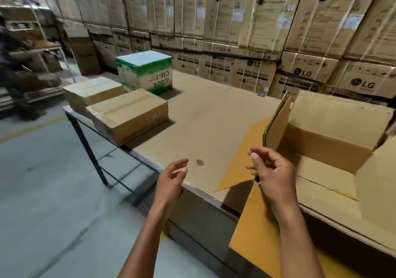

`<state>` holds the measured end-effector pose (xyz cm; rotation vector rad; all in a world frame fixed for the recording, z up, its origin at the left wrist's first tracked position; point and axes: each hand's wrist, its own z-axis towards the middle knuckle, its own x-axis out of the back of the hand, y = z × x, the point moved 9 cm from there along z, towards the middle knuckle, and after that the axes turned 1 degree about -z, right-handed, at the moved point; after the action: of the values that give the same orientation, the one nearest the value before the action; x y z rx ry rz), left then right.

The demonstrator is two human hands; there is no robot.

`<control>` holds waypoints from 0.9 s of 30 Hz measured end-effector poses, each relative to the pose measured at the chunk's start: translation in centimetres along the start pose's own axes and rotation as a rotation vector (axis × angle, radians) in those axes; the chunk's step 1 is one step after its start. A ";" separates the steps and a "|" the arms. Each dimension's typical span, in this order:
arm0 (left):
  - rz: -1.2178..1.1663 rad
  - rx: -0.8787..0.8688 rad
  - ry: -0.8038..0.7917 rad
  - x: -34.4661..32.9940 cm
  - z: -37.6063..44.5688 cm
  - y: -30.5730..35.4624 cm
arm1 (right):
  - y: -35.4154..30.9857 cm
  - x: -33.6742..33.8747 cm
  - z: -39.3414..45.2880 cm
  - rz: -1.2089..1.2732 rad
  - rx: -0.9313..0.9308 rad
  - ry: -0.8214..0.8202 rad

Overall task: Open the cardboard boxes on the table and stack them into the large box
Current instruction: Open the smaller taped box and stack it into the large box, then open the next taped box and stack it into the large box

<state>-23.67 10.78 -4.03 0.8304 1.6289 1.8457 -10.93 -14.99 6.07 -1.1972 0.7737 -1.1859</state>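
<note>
Standing on the cardboard-covered metal-legged desk [205,115], toward its far left end, are three sealed boxes: a flat brown cardboard box wrapped in clear film [128,115] lying nearest the left edge, a second flat brown cardboard box [92,92] sitting just behind it, and a taller green-and-white printed carton marked "CM-1" [145,74] resting beyond both, its lettering showing upside down. Occupying the right side of the desk is the large open brown cardboard box [325,149], its flaps spreading outward, one left flap [278,123] standing nearly upright and a yellowish front flap [255,230] hanging down over the near edge. Hovering above the near desk edge is the left hand [173,175], fingers loosely curled and holding nothing. Hanging over the near left corner of the large box is the right hand [272,170], fingers bent with thumb near the fingertips; whether it is pinching anything cannot be told. Lining the background are stacked brown washing-machine cartons [257,31]. Blurring at far left is a person [19,63] beside metal shelving.
</note>
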 end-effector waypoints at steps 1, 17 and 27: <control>-0.030 0.023 0.007 1.3 0.1 -0.9 | 0.4 -2.0 -0.3 0.030 -0.010 0.002; -0.133 0.286 0.052 19.0 6.4 -12.3 | 11.5 -29.2 -0.5 -0.014 -0.296 -0.161; -0.106 0.290 -0.003 21.6 20.1 -13.8 | 16.0 -39.4 9.6 -0.077 -0.323 -0.173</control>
<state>-23.14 41.84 -13.99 0.8466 1.9298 1.5576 -7.74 24.51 -12.02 -1.5868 0.8137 -1.0275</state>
